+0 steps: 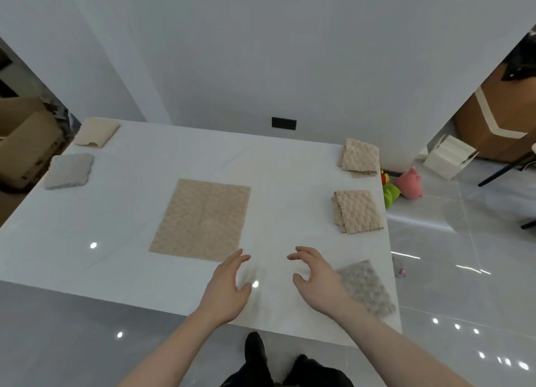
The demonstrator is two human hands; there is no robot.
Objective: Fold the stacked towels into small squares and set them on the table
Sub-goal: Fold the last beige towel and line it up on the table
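Note:
A beige towel (203, 219) lies spread flat in the middle of the white table (130, 206). My left hand (229, 288) hovers just off its near right corner, fingers apart, holding nothing. My right hand (316, 276) is open beside it, partly over a grey-brown folded towel (367, 289) at the near right edge. Two folded beige towels (356, 211) (359, 157) sit along the right edge. On the far left lie a folded cream towel (97, 132) and a folded grey towel (69, 170).
Cardboard boxes (26, 142) stand left of the table. Plush toys (406, 185) and a white box (448, 157) lie on the glossy floor to the right. The wall runs close behind the table. My shoes (255, 349) show below the near edge.

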